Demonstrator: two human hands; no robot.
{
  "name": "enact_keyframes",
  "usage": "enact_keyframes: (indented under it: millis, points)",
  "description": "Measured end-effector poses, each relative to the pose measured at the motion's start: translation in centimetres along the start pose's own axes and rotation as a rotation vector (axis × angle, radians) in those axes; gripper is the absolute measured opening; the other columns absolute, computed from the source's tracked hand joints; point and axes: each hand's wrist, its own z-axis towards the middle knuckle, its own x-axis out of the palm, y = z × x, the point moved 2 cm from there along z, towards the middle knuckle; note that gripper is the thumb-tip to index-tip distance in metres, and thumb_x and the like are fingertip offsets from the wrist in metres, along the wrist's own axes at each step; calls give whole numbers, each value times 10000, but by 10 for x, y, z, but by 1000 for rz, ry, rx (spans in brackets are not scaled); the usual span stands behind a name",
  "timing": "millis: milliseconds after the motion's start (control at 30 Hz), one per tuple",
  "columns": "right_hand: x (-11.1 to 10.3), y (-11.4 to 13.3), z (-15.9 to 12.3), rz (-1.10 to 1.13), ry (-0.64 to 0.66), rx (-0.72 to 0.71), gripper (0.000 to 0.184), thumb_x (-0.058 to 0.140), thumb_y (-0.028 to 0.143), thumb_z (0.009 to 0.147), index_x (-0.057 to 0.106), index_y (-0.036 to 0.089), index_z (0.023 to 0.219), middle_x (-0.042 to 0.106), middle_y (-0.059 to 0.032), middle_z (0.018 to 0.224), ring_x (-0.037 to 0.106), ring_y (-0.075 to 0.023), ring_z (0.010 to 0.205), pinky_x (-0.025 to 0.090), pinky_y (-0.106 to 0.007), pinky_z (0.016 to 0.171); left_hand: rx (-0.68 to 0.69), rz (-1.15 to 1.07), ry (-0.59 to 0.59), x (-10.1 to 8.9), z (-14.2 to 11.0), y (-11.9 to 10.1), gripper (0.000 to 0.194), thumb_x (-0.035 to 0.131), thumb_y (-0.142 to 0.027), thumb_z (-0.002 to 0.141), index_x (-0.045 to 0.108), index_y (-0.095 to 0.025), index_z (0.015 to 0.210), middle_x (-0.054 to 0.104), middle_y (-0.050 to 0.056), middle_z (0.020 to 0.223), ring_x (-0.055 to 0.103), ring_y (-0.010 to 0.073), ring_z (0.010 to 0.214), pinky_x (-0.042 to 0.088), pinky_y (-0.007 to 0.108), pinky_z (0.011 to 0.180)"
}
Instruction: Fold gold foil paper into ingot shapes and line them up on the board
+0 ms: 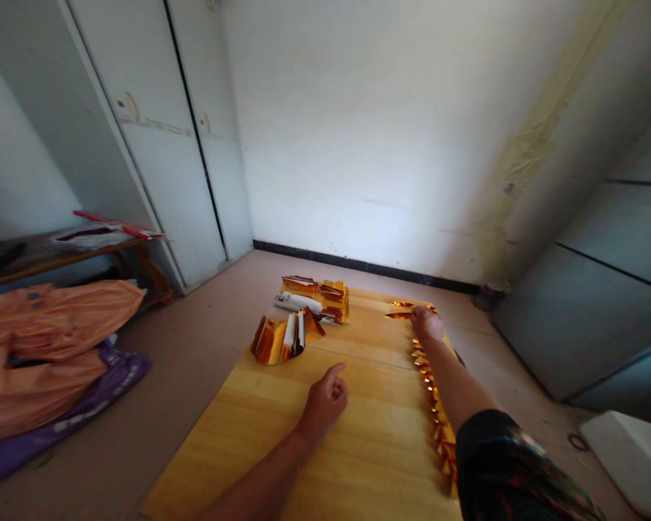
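Note:
On the right side of the wooden table, my right hand (427, 323) is closed at the far end of a row of folded gold foil pieces (432, 394). A narrow, pointed gold foil piece (398, 315) sticks out from its fingers to the left. Just beyond it lies another pointed foil piece (401, 304). My left hand (327, 396) hovers over the middle of the table with the index finger stretched out and the other fingers curled, holding nothing. Ahead of it lie curled stacks of gold foil sheets with white backs (274, 340).
The wooden table (239, 434) carries a second pile of foil sheets (333, 297) at its far left. Orange and purple bags (59, 333) are heaped on the left. A white box (629, 456) stands on the floor to the right, near a grey cabinet (591, 304).

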Motion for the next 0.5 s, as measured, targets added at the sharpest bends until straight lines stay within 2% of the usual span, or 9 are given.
enact_keyframes:
  millis: [100,267,500]
  points:
    - [10,-4,17,-29,26,10,308,383,248,921,683,194,970,690,-94,990,645,-171,858,418,-246,739,45,40,19,1,-5,0,507,517,-125,676,549,-148,1182,550,-42,706,496,65,589,402,170,575]
    - [20,-2,31,-29,71,15,322,373,253,925,679,194,1002,695,-108,982,659,-206,859,447,-303,762,38,63,31,2,-9,-1,440,505,-132,691,578,-137,1126,553,-27,711,500,72,596,397,173,568]
    - [25,26,42,27,103,30,324,384,260,920,672,168,1036,693,-149,965,663,-238,883,481,-323,730,48,103,17,2,-16,-2,411,489,-115,704,595,-144,1100,556,-18,721,519,79,622,416,179,599]
